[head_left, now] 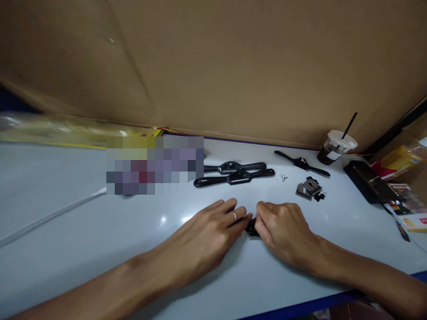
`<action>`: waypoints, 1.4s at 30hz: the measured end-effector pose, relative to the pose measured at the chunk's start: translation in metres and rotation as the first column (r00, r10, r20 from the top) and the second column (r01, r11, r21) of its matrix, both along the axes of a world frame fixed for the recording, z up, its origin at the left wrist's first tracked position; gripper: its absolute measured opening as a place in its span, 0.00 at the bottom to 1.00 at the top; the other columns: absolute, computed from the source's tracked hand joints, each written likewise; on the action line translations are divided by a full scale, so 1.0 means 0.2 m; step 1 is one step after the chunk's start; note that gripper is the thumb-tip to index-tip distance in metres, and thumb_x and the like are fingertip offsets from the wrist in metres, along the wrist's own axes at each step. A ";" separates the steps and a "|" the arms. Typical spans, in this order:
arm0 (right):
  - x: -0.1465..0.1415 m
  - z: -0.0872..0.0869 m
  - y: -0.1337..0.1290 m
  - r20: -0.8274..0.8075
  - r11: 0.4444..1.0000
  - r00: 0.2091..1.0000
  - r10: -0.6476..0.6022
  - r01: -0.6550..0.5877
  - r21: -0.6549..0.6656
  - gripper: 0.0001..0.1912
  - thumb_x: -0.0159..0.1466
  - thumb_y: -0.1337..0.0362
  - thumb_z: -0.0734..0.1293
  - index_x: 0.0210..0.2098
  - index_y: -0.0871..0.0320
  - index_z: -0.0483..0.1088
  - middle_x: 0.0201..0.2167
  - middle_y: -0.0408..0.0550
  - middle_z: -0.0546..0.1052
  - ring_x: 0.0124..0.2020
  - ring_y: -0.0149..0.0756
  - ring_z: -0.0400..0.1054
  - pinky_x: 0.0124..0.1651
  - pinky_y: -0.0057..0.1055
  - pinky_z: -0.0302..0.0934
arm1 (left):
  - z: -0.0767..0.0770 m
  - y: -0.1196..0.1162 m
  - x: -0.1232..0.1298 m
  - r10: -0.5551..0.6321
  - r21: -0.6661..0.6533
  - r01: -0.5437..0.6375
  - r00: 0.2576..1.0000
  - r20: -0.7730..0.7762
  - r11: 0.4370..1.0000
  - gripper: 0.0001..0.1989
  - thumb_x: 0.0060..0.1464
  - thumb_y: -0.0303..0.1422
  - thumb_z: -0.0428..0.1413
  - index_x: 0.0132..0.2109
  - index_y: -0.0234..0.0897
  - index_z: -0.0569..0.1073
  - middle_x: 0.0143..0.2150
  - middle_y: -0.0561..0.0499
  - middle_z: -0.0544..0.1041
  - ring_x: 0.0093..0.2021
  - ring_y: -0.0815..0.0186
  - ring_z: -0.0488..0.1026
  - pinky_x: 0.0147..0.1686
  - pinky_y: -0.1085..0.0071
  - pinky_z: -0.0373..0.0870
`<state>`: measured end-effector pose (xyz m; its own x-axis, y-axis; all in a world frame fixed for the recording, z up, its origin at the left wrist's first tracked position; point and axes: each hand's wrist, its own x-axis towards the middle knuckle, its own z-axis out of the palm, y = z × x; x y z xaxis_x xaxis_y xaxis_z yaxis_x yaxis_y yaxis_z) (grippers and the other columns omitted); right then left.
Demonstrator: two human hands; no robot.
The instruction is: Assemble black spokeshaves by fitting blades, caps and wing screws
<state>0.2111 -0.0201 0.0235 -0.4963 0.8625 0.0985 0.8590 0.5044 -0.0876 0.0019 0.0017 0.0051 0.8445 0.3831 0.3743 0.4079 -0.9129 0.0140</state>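
Between my two hands, low on the table, is a black spokeshave (252, 229), mostly hidden by the fingers. My right hand (285, 226) is closed over its right side, fingers curled in. My left hand (216, 229), with a ring on one finger, bends its fingers against the left side. Beyond them lie two more black spokeshaves, a nearer one (213, 181) and a farther one (260, 166). A third spokeshave body (302, 164) rests to the right. Small silvery winged hardware (283, 178) and a pile of metal blades and plates (310, 187) lie nearby.
A lidded plastic cup with a straw (336, 146) stands at the back right. Beside it are a black case (370, 180) and packets (415, 221). A white cable (60, 211) runs across the left. Cardboard (213, 66) walls the back. One patch is blurred out.
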 end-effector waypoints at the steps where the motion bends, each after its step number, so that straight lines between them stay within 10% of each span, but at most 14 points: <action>1: 0.00 0.00 0.00 0.002 1.000 1.000 -0.002 0.002 -0.008 0.09 0.67 0.71 0.60 0.36 0.59 0.72 0.27 0.47 0.79 0.21 0.33 0.63 0.28 0.36 0.39 | -0.01 0.00 0.00 0.000 0.013 0.000 1.000 -0.002 1.000 0.12 0.59 0.17 0.51 0.43 0.34 0.75 0.36 0.48 0.75 0.36 0.59 0.67 0.35 0.63 0.66; 16: 0.05 0.01 0.02 -0.067 0.999 0.997 0.046 -0.046 -0.006 0.11 0.69 0.68 0.61 0.31 0.58 0.71 0.26 0.46 0.78 0.22 0.31 0.61 0.28 0.35 0.43 | -0.03 0.01 0.00 0.001 0.044 -0.002 1.000 0.014 0.999 0.12 0.65 0.20 0.49 0.50 0.30 0.75 0.36 0.47 0.75 0.36 0.57 0.68 0.35 0.62 0.67; 23: 0.24 0.06 0.11 -0.387 0.955 0.921 0.055 0.064 0.288 0.23 0.71 0.67 0.60 0.20 0.55 0.55 0.16 0.37 0.61 0.18 0.27 0.48 0.26 0.31 0.44 | 0.01 0.02 -0.01 -0.004 0.002 0.004 0.997 -0.077 1.000 0.14 0.64 0.19 0.52 0.55 0.30 0.72 0.39 0.47 0.75 0.39 0.57 0.70 0.36 0.63 0.68; 42: 0.31 0.07 0.13 -0.316 0.957 0.948 0.036 0.059 0.286 0.22 0.71 0.65 0.62 0.21 0.55 0.55 0.17 0.36 0.59 0.19 0.27 0.48 0.26 0.30 0.45 | 0.00 0.01 -0.02 0.000 -0.028 -0.003 0.995 -0.099 1.000 0.14 0.64 0.19 0.50 0.55 0.30 0.72 0.40 0.47 0.75 0.39 0.57 0.71 0.37 0.61 0.70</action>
<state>0.2731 0.0056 0.0378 -0.3891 0.7785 0.4924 0.8166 0.5389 -0.2067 -0.0015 0.0046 0.0056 0.8765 0.3933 0.2775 0.4096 -0.9123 -0.0008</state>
